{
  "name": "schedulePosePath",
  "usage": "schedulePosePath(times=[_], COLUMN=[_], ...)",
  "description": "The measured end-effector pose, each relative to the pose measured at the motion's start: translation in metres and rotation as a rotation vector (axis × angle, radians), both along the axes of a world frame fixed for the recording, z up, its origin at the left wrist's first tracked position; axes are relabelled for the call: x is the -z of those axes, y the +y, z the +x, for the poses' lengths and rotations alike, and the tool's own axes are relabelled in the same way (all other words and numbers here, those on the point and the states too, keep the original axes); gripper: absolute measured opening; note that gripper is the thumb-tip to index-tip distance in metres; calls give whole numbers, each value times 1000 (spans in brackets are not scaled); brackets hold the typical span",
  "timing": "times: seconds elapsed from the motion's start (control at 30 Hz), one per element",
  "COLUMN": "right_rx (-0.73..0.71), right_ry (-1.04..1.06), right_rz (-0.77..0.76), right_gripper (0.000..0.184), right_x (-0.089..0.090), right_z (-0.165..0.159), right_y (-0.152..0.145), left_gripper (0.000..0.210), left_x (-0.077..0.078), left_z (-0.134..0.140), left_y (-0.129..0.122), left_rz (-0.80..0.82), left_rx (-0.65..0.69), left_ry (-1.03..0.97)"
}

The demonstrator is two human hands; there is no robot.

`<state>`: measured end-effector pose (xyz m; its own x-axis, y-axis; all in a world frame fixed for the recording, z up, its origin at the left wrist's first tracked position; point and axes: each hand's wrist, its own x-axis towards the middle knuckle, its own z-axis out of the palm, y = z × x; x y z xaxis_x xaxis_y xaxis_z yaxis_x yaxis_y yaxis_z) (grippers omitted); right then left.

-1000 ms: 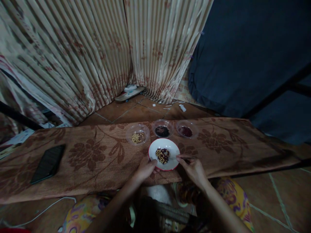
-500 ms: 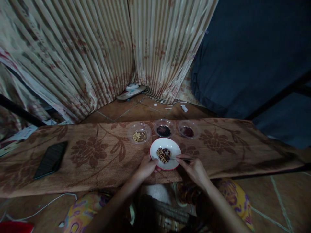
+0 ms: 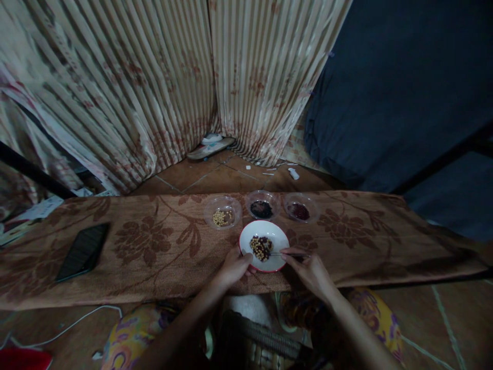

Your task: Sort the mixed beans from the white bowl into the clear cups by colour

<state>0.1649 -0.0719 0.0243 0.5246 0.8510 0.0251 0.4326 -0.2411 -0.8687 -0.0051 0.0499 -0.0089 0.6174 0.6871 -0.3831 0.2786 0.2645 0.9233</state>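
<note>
My left hand (image 3: 235, 267) grips the left near edge of a white dish with a red rim (image 3: 283, 240), thumb over the rim and fingers underneath. A mixed heap of yellow and dark beans (image 3: 261, 248) lies in the dish. My right hand (image 3: 310, 270) is closed around a thin metal tweezer-like tool (image 3: 275, 254), whose tip meets the heap's right side. Just beyond the dish stand three clear plastic bowls: one with yellow beans (image 3: 221, 217), one with black beans (image 3: 262, 208), one with dark red beans (image 3: 299, 210).
A patterned brown cloth (image 3: 162, 272) covers the long narrow table. A dark phone (image 3: 82, 252) lies at its left. Behind are striped curtains (image 3: 154, 77), a skateboard (image 3: 211, 149) on the tiled floor and a dark blue cloth (image 3: 404, 92) on the right.
The whole view has shifted very slightly. Both hands, the dish and the tool keep nearly the same positions relative to each other.
</note>
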Motion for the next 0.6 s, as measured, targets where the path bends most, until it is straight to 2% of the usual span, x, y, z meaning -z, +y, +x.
schedulePosePath(times=[0.37,0.6], right_rx=[16,143], right_ry=[-4,15], right_rz=[65,195], right_gripper=[28,29], right_x=[0,-16], right_z=[5,33], right_y=[-6,4], left_gripper=[18,21], left_x=[5,5], left_z=[0,-1], left_y=[0,0], left_rz=[-15,22], left_rx=[-13,-18], left_ry=[-27,-24])
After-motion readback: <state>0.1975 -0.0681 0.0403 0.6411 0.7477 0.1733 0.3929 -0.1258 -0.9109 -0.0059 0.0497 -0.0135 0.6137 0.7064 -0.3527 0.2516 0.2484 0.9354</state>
